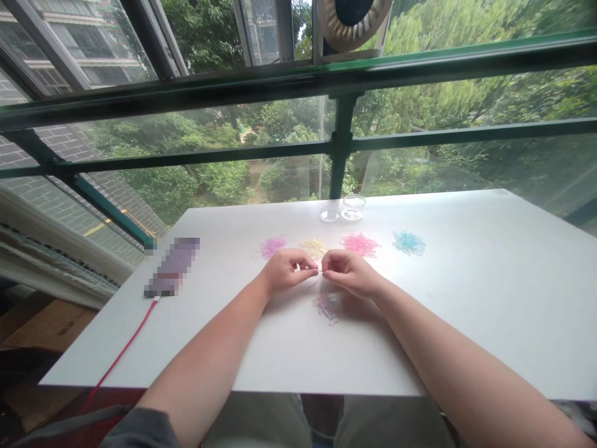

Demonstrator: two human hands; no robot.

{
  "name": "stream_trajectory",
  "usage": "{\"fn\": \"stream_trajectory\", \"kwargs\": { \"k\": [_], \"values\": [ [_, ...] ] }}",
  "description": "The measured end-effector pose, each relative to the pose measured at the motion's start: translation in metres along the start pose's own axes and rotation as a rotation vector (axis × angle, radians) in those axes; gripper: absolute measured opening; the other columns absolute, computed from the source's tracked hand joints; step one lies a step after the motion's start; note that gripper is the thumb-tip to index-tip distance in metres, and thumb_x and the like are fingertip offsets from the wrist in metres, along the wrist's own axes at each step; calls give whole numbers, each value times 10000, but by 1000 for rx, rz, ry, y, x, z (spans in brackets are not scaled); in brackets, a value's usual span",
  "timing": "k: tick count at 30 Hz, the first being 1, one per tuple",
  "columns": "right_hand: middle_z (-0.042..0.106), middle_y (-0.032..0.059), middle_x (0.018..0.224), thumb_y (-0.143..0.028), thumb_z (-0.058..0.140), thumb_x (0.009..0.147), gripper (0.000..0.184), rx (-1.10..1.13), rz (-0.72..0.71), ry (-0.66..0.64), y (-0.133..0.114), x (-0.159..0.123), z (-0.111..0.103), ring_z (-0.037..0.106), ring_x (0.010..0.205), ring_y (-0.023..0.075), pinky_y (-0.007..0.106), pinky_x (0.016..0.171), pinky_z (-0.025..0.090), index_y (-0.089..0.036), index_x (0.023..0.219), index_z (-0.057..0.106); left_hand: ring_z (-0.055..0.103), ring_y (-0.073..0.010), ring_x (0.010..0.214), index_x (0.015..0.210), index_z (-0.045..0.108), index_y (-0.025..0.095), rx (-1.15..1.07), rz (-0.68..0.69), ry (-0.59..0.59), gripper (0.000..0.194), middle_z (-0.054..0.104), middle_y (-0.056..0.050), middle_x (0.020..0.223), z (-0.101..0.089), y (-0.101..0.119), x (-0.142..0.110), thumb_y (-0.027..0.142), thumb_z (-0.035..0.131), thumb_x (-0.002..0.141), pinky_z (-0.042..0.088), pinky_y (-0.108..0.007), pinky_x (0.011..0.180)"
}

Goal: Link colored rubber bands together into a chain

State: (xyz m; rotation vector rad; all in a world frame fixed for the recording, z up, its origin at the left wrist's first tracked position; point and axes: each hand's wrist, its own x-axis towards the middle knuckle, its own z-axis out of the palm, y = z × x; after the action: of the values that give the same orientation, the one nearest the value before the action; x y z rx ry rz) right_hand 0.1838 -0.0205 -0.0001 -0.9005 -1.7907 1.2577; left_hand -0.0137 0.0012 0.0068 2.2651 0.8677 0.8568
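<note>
My left hand and my right hand meet over the middle of the white table, thumbs and forefingers pinched. Their fingertips almost touch, with a tiny thin strand between them that looks like a rubber band; most of it is hidden. Just beyond the hands lie piles of thin loops like small rubber bands: a purple pile, a yellow pile partly covered by my fingers, a pink pile and a blue pile. Nearer to me, below the hands, is a mixed-colour pile.
Two clear round dishes stand at the back of the white table. On the left lies a blurred-out dark device with a red cable running over the front edge. A green-framed window rises behind the table.
</note>
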Motion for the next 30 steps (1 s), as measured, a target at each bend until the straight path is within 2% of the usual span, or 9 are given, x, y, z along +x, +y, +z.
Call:
{"fn": "stream_trajectory", "kwargs": {
  "k": [6, 14, 22, 30],
  "values": [
    [447, -38, 586, -216, 564, 728, 70, -50, 14, 28, 6, 1, 0, 384, 517, 81, 219, 495, 302, -172, 716, 510, 553, -90, 601, 784, 670, 149, 47, -52, -16, 138, 659, -30, 715, 2, 5, -2, 271, 623, 740, 422, -208, 573],
    [449, -34, 602, -221, 574, 736, 86, -23, -2, 20, 3, 1, 1, 387, 531, 82, 220, 503, 308, -166, 726, 509, 545, -81, 608, 766, 656, 149, 47, -32, 3, 132, 651, -26, 725, 0, 7, -1, 263, 590, 773, 416, -205, 581],
    [494, -16, 636, -354, 578, 773, 205, 6, 49, 26, 1, 1, -1, 427, 537, 87, 216, 497, 346, -153, 772, 541, 528, -83, 595, 765, 659, 147, 42, -19, 42, 133, 651, -36, 720, 0, 5, -1, 266, 602, 764, 414, -211, 570],
    [528, -3, 629, -417, 603, 761, 284, 21, 104, -82, 0, 1, -4, 474, 547, 90, 215, 505, 411, -135, 768, 574, 529, -82, 587, 759, 664, 148, 53, 9, 32, 128, 650, -31, 702, 1, 7, 0, 259, 601, 755, 418, -209, 569]
  ]
}}
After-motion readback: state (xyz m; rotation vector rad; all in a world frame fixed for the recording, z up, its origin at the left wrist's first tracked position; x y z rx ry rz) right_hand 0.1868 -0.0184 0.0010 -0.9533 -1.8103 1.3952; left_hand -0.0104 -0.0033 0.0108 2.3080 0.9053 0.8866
